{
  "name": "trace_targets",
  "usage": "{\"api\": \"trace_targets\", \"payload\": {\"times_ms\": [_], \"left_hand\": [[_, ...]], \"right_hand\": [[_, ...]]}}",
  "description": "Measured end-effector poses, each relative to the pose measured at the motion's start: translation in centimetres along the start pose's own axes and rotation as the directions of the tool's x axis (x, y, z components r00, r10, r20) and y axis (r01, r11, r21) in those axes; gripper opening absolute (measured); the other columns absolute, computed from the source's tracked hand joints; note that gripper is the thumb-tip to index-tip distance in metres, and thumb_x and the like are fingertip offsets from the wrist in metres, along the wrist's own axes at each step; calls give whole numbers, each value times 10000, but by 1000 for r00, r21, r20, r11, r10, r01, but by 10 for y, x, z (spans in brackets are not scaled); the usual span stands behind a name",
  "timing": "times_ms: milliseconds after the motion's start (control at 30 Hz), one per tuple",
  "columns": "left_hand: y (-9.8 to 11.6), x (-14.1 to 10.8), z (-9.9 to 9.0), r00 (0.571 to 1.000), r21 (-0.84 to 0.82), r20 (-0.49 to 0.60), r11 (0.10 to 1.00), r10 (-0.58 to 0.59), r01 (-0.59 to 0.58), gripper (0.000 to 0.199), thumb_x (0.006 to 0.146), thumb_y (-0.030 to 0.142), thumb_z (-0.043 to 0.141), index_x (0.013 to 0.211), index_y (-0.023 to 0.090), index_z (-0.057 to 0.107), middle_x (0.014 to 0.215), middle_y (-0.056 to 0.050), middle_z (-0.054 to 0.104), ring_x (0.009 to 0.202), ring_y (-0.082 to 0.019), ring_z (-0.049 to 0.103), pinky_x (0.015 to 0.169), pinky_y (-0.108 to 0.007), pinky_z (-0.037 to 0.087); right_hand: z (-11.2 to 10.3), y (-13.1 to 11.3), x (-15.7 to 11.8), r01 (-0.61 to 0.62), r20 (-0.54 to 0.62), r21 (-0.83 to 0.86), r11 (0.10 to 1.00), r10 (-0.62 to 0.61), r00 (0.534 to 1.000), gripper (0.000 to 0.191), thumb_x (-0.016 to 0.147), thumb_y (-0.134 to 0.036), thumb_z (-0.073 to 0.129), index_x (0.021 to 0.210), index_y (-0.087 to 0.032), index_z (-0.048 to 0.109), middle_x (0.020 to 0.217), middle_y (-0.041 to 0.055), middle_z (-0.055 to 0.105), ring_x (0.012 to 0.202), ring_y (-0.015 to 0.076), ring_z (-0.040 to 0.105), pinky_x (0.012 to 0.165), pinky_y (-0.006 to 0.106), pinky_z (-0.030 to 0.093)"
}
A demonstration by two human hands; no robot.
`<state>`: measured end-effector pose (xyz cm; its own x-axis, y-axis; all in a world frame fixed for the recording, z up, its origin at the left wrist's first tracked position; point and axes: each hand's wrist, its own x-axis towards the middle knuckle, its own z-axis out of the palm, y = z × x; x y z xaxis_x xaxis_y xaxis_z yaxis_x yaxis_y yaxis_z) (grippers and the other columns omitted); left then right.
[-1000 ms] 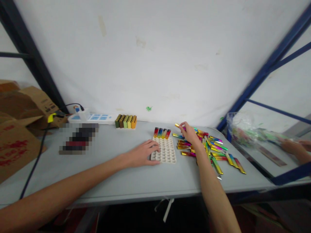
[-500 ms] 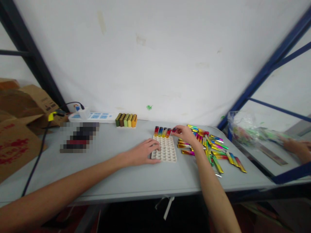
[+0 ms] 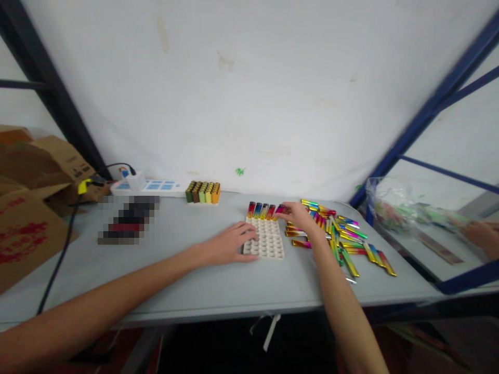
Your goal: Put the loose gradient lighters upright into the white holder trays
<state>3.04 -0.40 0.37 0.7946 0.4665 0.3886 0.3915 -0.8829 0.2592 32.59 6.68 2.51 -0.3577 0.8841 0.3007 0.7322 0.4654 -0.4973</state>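
My left hand (image 3: 234,243) lies with its fingers spread over the left edge of a white tray with rows of holes (image 3: 268,245). Along the tray's far row stand several shiny lighters (image 3: 258,210) in red, blue and yellow. At the right end of that row, my right hand (image 3: 293,214) pinches a pink and yellow lighter (image 3: 279,210), upright beside the red one. Whether its base is down in a hole, I cannot tell. A loose pile of metallic lighters (image 3: 331,228) lies just right of my right hand, partly hidden by the forearm.
Toward the wall stands a block of green, brown and orange lighters (image 3: 202,192). A power strip (image 3: 163,188) and a pixelated dark object (image 3: 130,221) are on the left, with cardboard boxes (image 3: 31,228) beyond. Past the blue frame (image 3: 413,114), another person's hand (image 3: 481,236) shows.
My right hand has brought its lighter upright at the end of the far row; before, it was tilted in the fingers. My left hand has stayed on the tray.
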Motion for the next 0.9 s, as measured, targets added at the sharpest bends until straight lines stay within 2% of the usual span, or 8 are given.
{"api": "trace_targets", "payload": {"times_ms": [167, 267, 367, 467, 533, 600, 733, 900], "left_hand": [[0, 0, 1, 1000, 3, -4, 1000, 0, 0, 401, 895, 505, 692, 1149, 202, 630, 1284, -133, 598, 1240, -299, 527, 1089, -439, 444], [-2, 0, 2, 1000, 5, -19, 1000, 8, -8, 411, 889, 509, 698, 1157, 205, 630, 1277, -128, 602, 1234, -294, 528, 1091, -435, 443], [-2, 0, 2, 1000, 2, -17, 1000, 11, -11, 410, 892, 508, 696, 1162, 207, 630, 1275, -125, 602, 1231, -291, 530, 1092, -432, 443], [-3, 0, 2, 1000, 2, -12, 1000, 8, -8, 401, 894, 506, 695, 1147, 202, 631, 1269, -126, 599, 1225, -288, 532, 1092, -427, 445], [-3, 0, 3, 1000, 3, -15, 1000, 3, -3, 400, 890, 509, 700, 1130, 195, 634, 1257, -125, 599, 1216, -286, 537, 1094, -423, 443], [-3, 0, 4, 1000, -5, -29, 1000, 1, -1, 399, 881, 509, 712, 1115, 195, 641, 1246, -122, 603, 1209, -283, 543, 1092, -419, 445], [-4, 0, 5, 998, -26, -60, 1000, -1, 0, 385, 866, 506, 728, 1095, 204, 661, 1238, -114, 622, 1203, -280, 556, 1081, -418, 456], [-4, 0, 4, 999, -29, -51, 1000, 1, -2, 401, 872, 509, 724, 1106, 191, 657, 1261, -124, 625, 1221, -284, 549, 1096, -430, 449]], "right_hand": [[7, -3, 2, -4, 54, -72, 997, 8, 999, 325, 781, -465, 787, 731, -170, 663, 647, 20, 691, 568, 154, 569, 528, 243, 396], [3, -1, 0, -7, 81, -50, 999, 11, 997, 330, 762, -470, 802, 748, -163, 682, 644, 5, 682, 571, 153, 570, 535, 244, 416], [-7, 7, -4, 6, 81, 53, 999, -10, 997, 304, 791, -425, 785, 929, -162, 723, 754, 24, 730, 657, 172, 644, 617, 263, 504], [-18, 21, -9, -20, -42, 58, 998, 22, 999, 237, 855, -252, 694, 1078, -177, 719, 945, 76, 764, 832, 201, 709, 798, 329, 566], [-22, 30, -10, -56, -158, -66, 996, 45, 986, 233, 864, -177, 640, 1082, -171, 724, 1058, 113, 755, 967, 230, 707, 926, 393, 544], [-21, 36, -10, -100, -176, -187, 977, 67, 982, 224, 862, -180, 650, 1068, -157, 735, 1121, 145, 742, 1049, 267, 691, 992, 433, 509], [-10, 36, -9, -115, -45, -235, 965, 107, 993, 136, 825, -229, 734, 946, -170, 755, 1015, 123, 771, 948, 277, 714, 914, 395, 532], [-2, 34, -7, -135, -47, -233, 963, 128, 991, 86, 854, -230, 710, 903, -164, 686, 937, 122, 764, 854, 244, 705, 802, 338, 527]]}}
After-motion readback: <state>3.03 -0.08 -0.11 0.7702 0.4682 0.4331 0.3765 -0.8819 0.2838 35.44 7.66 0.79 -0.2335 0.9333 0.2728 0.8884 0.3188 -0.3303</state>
